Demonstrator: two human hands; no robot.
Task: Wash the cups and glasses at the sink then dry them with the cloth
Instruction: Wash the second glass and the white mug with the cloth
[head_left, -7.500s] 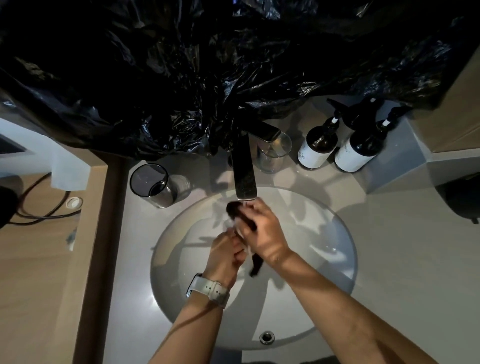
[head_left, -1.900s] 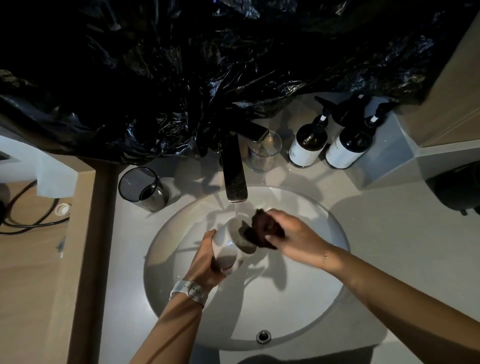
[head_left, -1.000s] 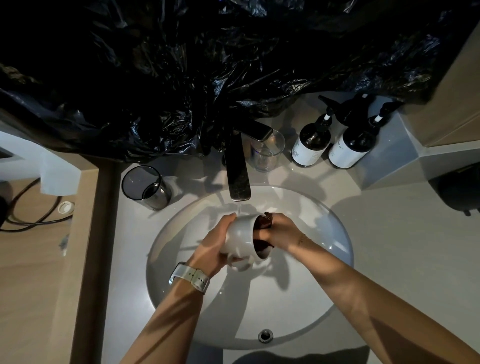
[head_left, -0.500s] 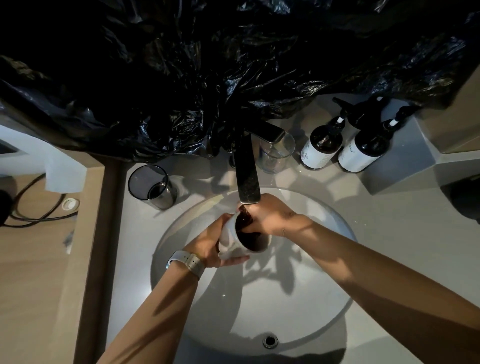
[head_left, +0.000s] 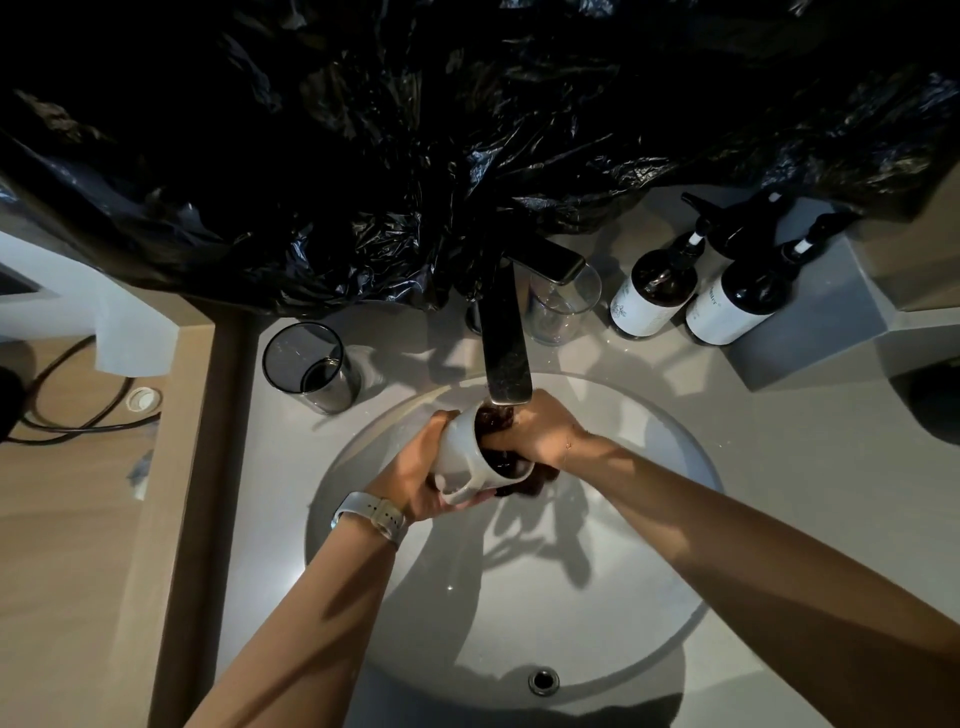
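Observation:
My left hand (head_left: 415, 475) grips a white mug (head_left: 465, 457) over the round white sink (head_left: 649, 597), just under the dark faucet spout (head_left: 504, 338). The mug lies tilted with its mouth toward the right. My right hand (head_left: 540, 434) pushes a dark brown cloth (head_left: 501, 457) into the mug's mouth; part of the cloth hangs below the rim. A dark-rimmed glass (head_left: 309, 366) stands on the counter left of the faucet. A clear glass (head_left: 561, 304) stands behind the faucet to the right.
Two dark pump bottles (head_left: 652, 291) with white labels stand at the back right on the counter. Black plastic sheeting (head_left: 467, 130) hangs over the back. A wooden ledge (head_left: 78, 519) with a black cable lies to the left. The sink's overflow hole (head_left: 543, 680) is at the near rim.
The mug has stayed under the spout. My right hand has pressed the cloth deeper into the mug and turned a little, and my left hand has shifted its hold around the mug's body.

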